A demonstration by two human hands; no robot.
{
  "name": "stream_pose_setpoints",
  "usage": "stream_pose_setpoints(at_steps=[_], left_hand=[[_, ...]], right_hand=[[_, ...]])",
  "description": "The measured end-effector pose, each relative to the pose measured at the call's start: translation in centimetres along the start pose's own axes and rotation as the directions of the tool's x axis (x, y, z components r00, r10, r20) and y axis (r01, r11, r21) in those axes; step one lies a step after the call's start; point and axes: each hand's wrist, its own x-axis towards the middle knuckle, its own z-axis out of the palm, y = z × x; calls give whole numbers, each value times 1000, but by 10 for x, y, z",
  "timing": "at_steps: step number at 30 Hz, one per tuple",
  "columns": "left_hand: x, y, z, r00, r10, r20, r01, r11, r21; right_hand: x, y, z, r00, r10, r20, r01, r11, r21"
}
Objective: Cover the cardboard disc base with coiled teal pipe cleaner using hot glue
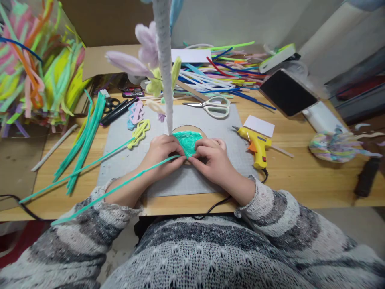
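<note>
Table: the wooden worktop (177, 201) carries everything; supplies ring its back and sides, probably so the near middle serves the hands.
Mat: the grey mat (120, 164) lies under the hands, likely to shield the wood.
White stem: the fuzzy white stem (167, 84) rises upright beside the left hand; its foot is hard to make out behind the fingers.
Green bundle: the straight green stems (81, 154) lie together left of the mat, seemingly within easy reach.
Left hand: the left hand (162, 154) has thumb and fingers closed in a narrow pinch on the loose green strand, close to the coil, which would give fine control of its end.
Right hand: the right hand (214, 158) pinches narrowly at the coil's near edge, apparently to steady it; the exact contact is hidden.
Glue gun: the yellow glue gun (258, 145) rests at the mat's right edge, nozzle toward the work, handle toward the person, an easy pick-up for the right hand.
Scissors: the white-handled scissors (218, 108) lie at the mat's far edge, out of the fingers' way.
Round base: the brown disc (189, 127) sits on the mat, between the hands, under the coil.
Coil: the green coil (188, 142) covers much of the disc.
Strand: the loose green strand (116, 188) trails over the left forearm, its length leaving the coil uncovered.
</note>
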Motion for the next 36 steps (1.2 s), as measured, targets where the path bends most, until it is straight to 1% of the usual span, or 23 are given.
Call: stream_pose_setpoints(at_steps=[2,3,5,6,7,8,9,10,11,12,14,15,16,18,19,21,23,26,31,36], left_hand=[[0,2,-4,998,-65,-7,65,996,-54],[-1,3,-8,993,-116,-5,115,990,-85],[-4,5,-17,967,-250,45,254,958,-131],[-7,6,-22,939,-328,100,339,930,-142],[-10,7,-27,900,-396,182,423,895,-142],[-14,8,-32,857,-428,287,481,864,-149],[-18,10,-36,833,-404,378,497,846,-191],[-22,13,-39,836,-348,425,483,834,-266],[-25,16,-40,858,-294,420,452,822,-348],[-28,20,-40,884,-275,379,425,811,-402],[-33,28,-35,918,-297,265,387,821,-421],[-35,33,-30,929,-319,187,368,843,-392],[-37,36,-24,943,-309,123,332,876,-348],[-41,42,-9,969,-245,20,243,943,-229],[-43,45,-1,976,-218,-14,213,964,-157],[-48,49,13,978,-203,-54,201,979,-40],[-52,52,25,975,-208,-76,211,976,43],[-57,55,37,967,-216,-131,234,962,141],[-58,54,41,977,-149,-152,182,954,237],[-59,52,39,976,-134,-170,171,959,228]], right_hand=[[0,1,1,1000,0,0,0,1000,0],[0,1,1,1000,0,-1,0,1000,-1],[0,2,1,1000,-2,-5,2,1000,-1],[0,2,1,1000,-3,-8,3,1000,1],[0,2,2,1000,-4,-10,4,1000,3],[0,2,2,1000,-3,-8,3,1000,4],[0,2,2,1000,-2,-3,2,1000,6],[0,2,2,1000,0,3,0,1000,7],[0,2,1,1000,3,8,-3,1000,7],[0,2,1,1000,6,11,-6,1000,9],[0,2,1,1000,5,11,-5,1000,17],[0,2,1,1000,2,7,-2,1000,21],[0,2,1,1000,-1,4,1,1000,23],[0,2,1,1000,-5,1,5,1000,26],[0,2,1,1000,-6,1,6,1000,27],[0,2,2,1000,-7,-2,8,999,32],[0,3,2,1000,-9,-9,9,999,41],[0,4,3,1000,-12,-23,13,999,48],[1,5,5,1000,-10,-22,11,999,35],[1,5,6,999,-22,-37,23,999,34]])
